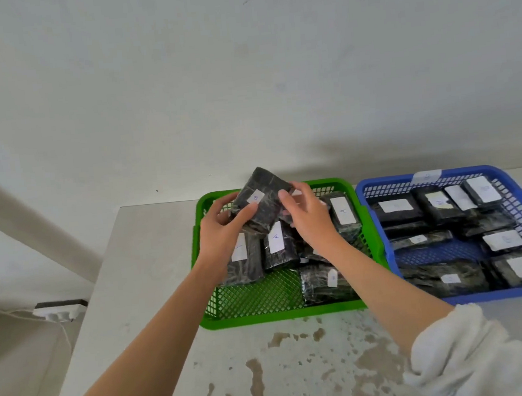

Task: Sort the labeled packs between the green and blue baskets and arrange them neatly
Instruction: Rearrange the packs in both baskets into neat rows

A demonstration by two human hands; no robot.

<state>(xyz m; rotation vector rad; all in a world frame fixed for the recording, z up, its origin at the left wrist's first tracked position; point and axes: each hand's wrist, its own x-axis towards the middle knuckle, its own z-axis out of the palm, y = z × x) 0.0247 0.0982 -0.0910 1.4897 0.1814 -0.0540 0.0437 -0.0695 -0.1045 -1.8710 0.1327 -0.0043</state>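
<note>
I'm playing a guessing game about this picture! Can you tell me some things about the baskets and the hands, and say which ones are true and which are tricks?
1. Both hands hold one dark pack above the green basket. True: the left hand and right hand grip the raised pack over the green basket.
2. The blue basket sits left of the green one. False: the blue basket is on the right.
3. A pack in the green basket has a label with the letter A. True: see the standing pack.
4. The blue basket has no packs in it. False: many packs lie there, such as this one.
5. The table is spotless. False: the table has brownish stains near the front.
</note>
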